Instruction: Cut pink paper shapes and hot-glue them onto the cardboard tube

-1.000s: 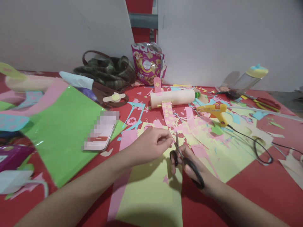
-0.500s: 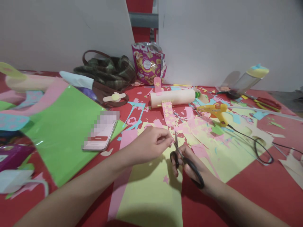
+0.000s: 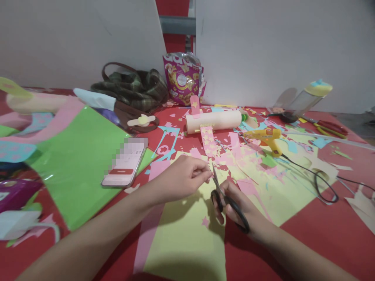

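My right hand [image 3: 234,201] grips black-handled scissors [image 3: 216,181], their blades pointing up and away. Close to the blade tips, my left hand [image 3: 187,175] pinches a tiny bit of pink paper [image 3: 211,175], mostly hidden by the fingers. Beneath both hands lies a yellow paper sheet [image 3: 187,238] with a pink star [image 3: 205,222] on it. A cream paper tube [image 3: 215,121] lies beyond the hands, with a pink strip with yellow stars [image 3: 208,140] at its front.
Left are a phone [image 3: 124,166] and a green sheet [image 3: 67,168]. To the right sits a yellow glue gun [image 3: 271,138] with a black cord. Paper scraps lie across the red table [image 3: 316,238]. Behind stand a snack bag [image 3: 184,80], a plaid bag [image 3: 137,88] and a clear bottle [image 3: 306,99].
The scissors and my right hand have tilted and shifted slightly left. My left hand has edged a little left, still pinching.
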`<state>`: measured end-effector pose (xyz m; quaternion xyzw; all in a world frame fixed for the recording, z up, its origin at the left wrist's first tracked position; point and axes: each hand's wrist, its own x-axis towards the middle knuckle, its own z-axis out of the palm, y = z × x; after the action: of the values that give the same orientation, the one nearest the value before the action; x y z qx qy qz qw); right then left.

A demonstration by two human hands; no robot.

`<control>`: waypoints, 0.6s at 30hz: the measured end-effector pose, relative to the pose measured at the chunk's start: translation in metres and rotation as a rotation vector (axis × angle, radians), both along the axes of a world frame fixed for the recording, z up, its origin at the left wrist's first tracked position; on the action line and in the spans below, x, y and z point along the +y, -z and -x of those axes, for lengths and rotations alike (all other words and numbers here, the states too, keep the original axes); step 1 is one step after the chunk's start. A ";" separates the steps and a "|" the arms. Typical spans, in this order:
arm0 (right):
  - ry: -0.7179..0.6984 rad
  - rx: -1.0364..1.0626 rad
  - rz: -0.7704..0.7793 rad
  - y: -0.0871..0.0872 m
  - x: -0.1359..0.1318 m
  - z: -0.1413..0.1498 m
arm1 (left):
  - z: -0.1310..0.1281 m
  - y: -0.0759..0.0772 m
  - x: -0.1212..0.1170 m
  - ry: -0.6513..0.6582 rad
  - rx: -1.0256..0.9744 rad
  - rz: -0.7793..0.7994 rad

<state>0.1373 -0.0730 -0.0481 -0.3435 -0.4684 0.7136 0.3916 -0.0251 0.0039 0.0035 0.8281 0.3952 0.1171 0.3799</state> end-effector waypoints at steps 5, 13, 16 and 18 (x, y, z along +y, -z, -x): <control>0.010 -0.052 0.003 -0.001 0.001 0.000 | 0.000 -0.001 0.001 -0.008 0.030 0.020; -0.006 -0.014 0.012 0.000 0.001 -0.001 | 0.000 0.002 0.000 -0.007 0.022 0.066; -0.004 -0.018 0.017 0.000 0.001 0.000 | 0.000 0.003 0.000 -0.005 0.030 0.061; 0.001 -0.024 0.019 0.000 0.001 0.000 | 0.000 0.002 0.000 -0.009 0.028 0.062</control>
<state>0.1377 -0.0717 -0.0478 -0.3561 -0.4663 0.7136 0.3828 -0.0252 0.0041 0.0012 0.8158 0.4075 0.0950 0.3993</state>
